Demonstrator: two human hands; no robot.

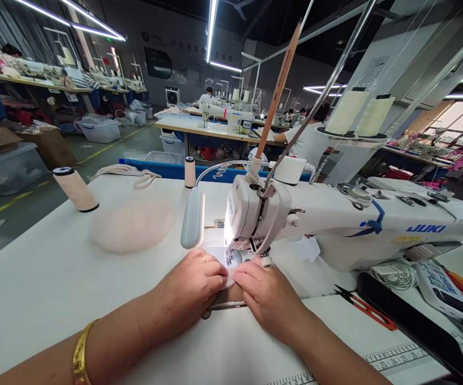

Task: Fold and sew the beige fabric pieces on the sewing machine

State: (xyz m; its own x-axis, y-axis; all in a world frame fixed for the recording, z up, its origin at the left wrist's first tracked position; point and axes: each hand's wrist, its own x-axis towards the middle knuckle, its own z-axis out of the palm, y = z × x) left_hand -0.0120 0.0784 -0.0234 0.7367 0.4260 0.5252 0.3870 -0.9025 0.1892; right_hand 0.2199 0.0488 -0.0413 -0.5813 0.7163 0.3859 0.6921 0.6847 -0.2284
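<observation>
My left hand [197,286] and my right hand [269,294] are close together in front of the needle of a white sewing machine [251,214]. Between their fingertips lies a small piece of thin white fabric [230,276], pinched from both sides. The fabric reaches up to the lit presser foot [230,259]; its far end is hard to make out. A tan strip [231,294] shows under the hands. A gold bracelet [79,355] circles my left wrist. The machine's head rises just beyond my right fingers.
Beige thread cones [77,190] stand left, past a blurred beige fabric pile [133,224]. A grey lamp [192,219] hangs beside the needle. Orange-handled snips [370,310], a black phone-like slab [411,326] and a coiled cable [394,274] lie right. A co-worker [306,136] sits beyond.
</observation>
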